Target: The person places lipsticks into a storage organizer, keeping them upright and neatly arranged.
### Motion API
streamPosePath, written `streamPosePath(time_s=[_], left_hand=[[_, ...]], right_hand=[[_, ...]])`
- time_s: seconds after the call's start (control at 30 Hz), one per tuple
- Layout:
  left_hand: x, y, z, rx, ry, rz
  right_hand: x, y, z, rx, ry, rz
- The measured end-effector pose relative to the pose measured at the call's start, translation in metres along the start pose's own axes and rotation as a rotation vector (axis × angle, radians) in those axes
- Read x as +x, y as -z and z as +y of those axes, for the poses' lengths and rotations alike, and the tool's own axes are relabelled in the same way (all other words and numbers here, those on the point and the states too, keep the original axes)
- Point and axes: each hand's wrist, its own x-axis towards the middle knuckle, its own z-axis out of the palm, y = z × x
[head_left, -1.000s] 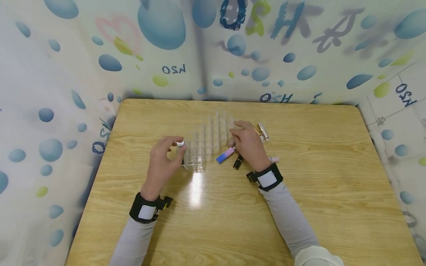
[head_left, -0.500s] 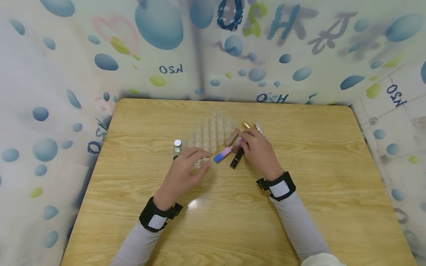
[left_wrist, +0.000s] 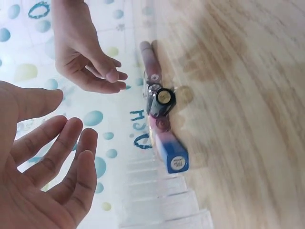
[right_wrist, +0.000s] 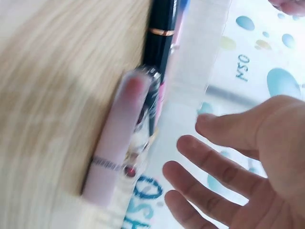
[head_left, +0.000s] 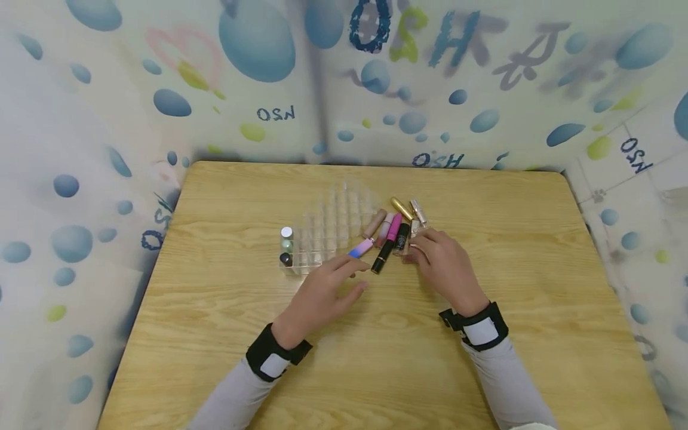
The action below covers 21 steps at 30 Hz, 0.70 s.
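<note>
My left hand hovers with relaxed fingers near a pink-to-blue lipstick tube, holding nothing. Over the right side of a lipstick pile, my right hand has its fingers loosely bent; the right wrist view shows nothing in its grasp. Beside it lies a pale pink lipstick tube, mostly hidden by the hand in the head view. A black-and-magenta tube lies in the pile. Left of it stands a clear stepped organizer, holding a white-capped tube, a greenish one and a black-topped one along its left side.
A gold tube and a silver tube lie at the pile's back. A brownish tube lies against the organizer's right side. The wooden table meets a patterned backdrop behind.
My left hand has left the white-capped tube in the organizer and moved right, toward the pile. The right hand has shifted right and toward me, uncovering several tubes.
</note>
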Motion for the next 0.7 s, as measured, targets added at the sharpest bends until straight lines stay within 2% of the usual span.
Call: streamPosePath(time_s=[0.17,0.43,0.7], left_hand=[[0.002,-0.013,-0.002,-0.038,0.028,-0.029],[0.003,-0.027,-0.004,-0.069,0.043,-0.055],[0.010,-0.038,-0.007,-0.013,0.070,-0.082]], right_hand=[[-0.014,0.000,0.014,0.004,-0.055,-0.050],[-0.023,-0.008,0.030,0.052,-0.107,-0.159],[-0.030,-0.009,0.037,0.091,-0.149,-0.191]])
